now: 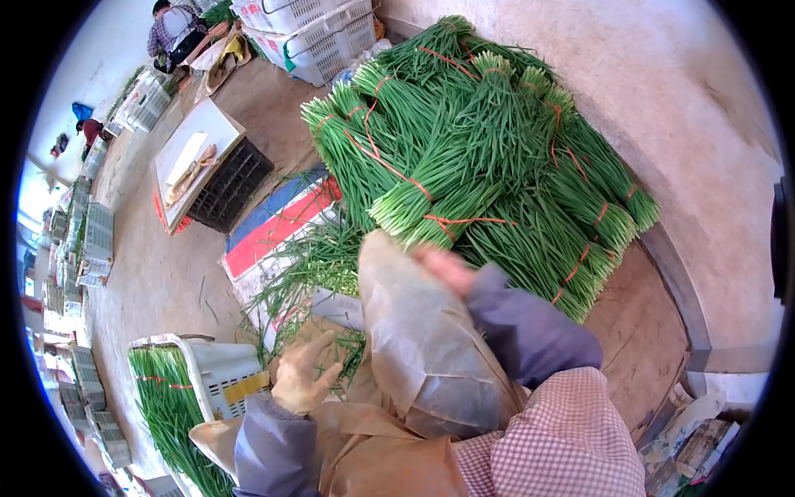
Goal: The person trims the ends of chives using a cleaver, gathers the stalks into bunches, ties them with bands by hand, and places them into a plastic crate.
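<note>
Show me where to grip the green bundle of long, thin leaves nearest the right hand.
Best by its pale cut ends, just below the red tie, coming from the near side: they look tightly packed and face the right hand, while the leaves spread away.

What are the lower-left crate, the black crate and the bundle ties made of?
White crate: likely moulded plastic, satin, slotted walls. Black crate: probably plastic, dull, lattice side. Red ties: thin, flexible, loose-ended; plastic twine or rubber, can't tell.
</note>
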A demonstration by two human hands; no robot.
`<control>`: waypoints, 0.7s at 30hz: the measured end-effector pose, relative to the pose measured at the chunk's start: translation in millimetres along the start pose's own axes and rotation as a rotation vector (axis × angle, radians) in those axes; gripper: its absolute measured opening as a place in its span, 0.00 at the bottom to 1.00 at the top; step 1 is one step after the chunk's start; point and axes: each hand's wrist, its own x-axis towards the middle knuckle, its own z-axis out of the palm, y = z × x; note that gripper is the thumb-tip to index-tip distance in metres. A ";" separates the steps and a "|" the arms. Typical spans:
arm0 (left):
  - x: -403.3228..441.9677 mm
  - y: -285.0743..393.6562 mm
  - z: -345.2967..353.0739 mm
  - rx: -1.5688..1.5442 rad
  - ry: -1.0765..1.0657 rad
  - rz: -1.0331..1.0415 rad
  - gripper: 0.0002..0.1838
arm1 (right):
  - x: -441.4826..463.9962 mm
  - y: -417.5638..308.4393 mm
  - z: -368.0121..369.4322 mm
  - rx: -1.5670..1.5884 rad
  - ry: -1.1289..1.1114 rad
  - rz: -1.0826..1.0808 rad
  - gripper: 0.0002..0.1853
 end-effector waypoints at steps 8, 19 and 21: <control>4.6 -7.0 41.3 -0.158 -0.191 -0.180 0.33 | 42.5 127.9 25.1 0.650 -0.586 0.272 0.13; 8.5 -15.0 56.6 -0.133 -0.290 -0.364 0.33 | 123.6 -101.6 -190.0 -0.811 0.958 -0.841 0.22; 9.8 -17.6 61.4 -0.119 -0.277 -0.375 0.32 | 164.1 -122.0 -224.0 -1.090 1.187 -0.575 0.39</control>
